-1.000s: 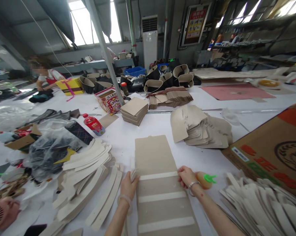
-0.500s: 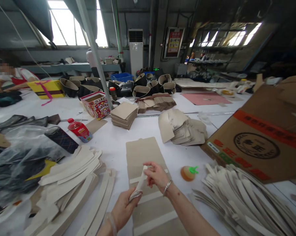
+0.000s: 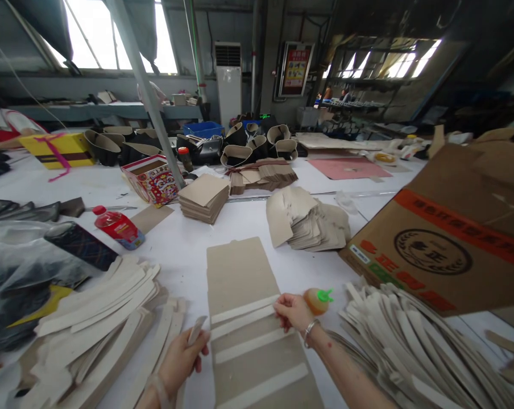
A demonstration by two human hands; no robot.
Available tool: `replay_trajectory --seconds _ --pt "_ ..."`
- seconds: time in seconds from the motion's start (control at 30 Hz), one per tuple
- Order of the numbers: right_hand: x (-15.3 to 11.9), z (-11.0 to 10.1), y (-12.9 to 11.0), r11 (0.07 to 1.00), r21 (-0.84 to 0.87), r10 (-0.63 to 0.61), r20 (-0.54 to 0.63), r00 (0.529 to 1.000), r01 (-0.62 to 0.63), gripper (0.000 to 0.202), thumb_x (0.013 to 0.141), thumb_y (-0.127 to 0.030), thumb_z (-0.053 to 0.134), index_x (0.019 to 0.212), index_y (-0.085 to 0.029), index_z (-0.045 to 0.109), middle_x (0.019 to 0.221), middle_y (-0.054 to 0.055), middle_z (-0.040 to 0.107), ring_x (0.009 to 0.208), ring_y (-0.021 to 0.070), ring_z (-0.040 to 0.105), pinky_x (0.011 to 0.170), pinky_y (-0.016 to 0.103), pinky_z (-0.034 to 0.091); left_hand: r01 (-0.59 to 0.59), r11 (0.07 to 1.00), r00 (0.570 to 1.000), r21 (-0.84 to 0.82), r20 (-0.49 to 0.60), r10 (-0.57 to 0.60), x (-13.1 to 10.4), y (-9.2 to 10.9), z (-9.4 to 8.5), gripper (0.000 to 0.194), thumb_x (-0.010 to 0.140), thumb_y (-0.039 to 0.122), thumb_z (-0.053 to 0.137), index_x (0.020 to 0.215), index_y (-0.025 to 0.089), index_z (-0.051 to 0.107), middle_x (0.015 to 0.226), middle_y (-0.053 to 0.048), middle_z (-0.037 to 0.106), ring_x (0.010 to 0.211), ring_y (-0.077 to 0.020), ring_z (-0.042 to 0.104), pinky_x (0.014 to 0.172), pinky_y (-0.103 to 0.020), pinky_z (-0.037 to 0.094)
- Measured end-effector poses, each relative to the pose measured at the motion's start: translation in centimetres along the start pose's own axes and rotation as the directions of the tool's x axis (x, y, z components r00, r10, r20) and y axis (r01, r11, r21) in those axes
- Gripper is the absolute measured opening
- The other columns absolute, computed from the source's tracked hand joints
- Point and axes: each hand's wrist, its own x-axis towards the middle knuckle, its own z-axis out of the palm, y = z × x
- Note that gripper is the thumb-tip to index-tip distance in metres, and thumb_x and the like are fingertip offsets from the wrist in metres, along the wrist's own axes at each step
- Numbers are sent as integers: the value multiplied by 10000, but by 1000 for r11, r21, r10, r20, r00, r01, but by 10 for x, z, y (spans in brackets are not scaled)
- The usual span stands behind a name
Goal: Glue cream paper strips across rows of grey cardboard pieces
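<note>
The right hand (image 3: 294, 312) is pinching the right end of the second strip (image 3: 244, 322) from the far end of a beige board (image 3: 235, 264), thumb and fingertips pressing together. The left hand (image 3: 178, 358) is curling its fingers around a small folded bundle (image 3: 197, 329), just beside the board's left edge. The board is lying flat on the desk (image 3: 189, 258), directly in front of the person, and the second strip is stretching across it at a slight slant, nearly meeting the farthest strip (image 3: 227, 313) at the right.

The strips are looking light, thin and bendy, likely twisting if gripped mid-length, so the ends are seeming the best place to hold. The board is appearing light but stiffer, probably best taken by its long edges.

Counting up: one board is carrying four pale strips; one amber squeeze bottle (image 3: 315, 301) is standing near the right hand; one red-capped bottle (image 3: 118, 227) and one big carton (image 3: 431, 227) are sitting farther out. Pieces in the bundle, the left pile (image 3: 95, 307) and the right pile (image 3: 410, 335) are overlapping too much to count.
</note>
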Motion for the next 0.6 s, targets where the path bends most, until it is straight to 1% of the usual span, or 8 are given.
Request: replay_trajectory --seconds 0.07,0.13,0.17,0.27,0.33,0.43,0.5,0.6 --pt "11 -4 1 999 -52 -16 -17 1000 15 246 621 -418 528 647 -185 453 527 -48 534 373 84 472 342 208 380 -25 1000 997 14 -77 26 11 7 -1 491 675 668 401 721 188 496 482 63 466 363 -77 401 375 -211 280" --pt "20 -6 2 992 -120 -40 -40 998 35 206 639 -390 508 635 -192 452 509 -57 505 386 88 465 352 204 361 -59 997 989 53 -134 66 20 13 -2 470 686 649 417 728 190 510 450 76 417 404 -91 417 425 -217 328" --pt "24 -8 2 986 -159 -55 -52 997 47 187 646 -373 503 627 -194 456 499 -58 490 396 91 461 362 206 353 -72 994 984 79 -158 84 23 15 -2 458 691 636 428 725 189 521 460 71 426 435 -101 439 451 -221 350" --pt "33 -13 2 955 -279 -127 -73 989 102 148 653 -329 508 599 -195 477 507 -47 477 469 109 468 444 227 365 -111 977 962 180 -226 151 28 17 -1 419 709 587 456 736 183 563 570 24 538 572 -144 530 539 -244 410" --pt "35 -16 2 924 -351 -191 -81 978 151 131 651 -307 520 590 -195 493 567 -30 497 548 123 476 535 250 381 -163 961 948 225 -234 215 28 15 1 386 734 544 462 770 181 588 677 -7 600 687 -172 568 630 -266 440" --pt "36 -19 3 879 -425 -272 -79 959 214 108 654 -283 518 589 -200 496 669 -10 506 638 141 471 627 271 372 -251 939 934 237 -197 299 27 12 6 346 772 487 451 829 184 608 826 -35 638 819 -188 577 763 -293 440" --pt "35 -19 5 860 -450 -301 -63 952 242 108 665 -278 509 589 -204 488 698 -5 503 658 148 467 639 274 365 -265 934 933 239 -182 311 25 10 9 336 780 471 451 857 188 614 878 -43 642 854 -193 575 800 -304 434" --pt "34 -20 9 831 -487 -325 -32 945 270 124 692 -287 492 597 -208 480 714 -1 508 672 154 475 642 272 368 -252 936 934 247 -190 302 25 9 11 337 777 464 461 870 183 621 889 -52 644 861 -200 577 808 -315 436"
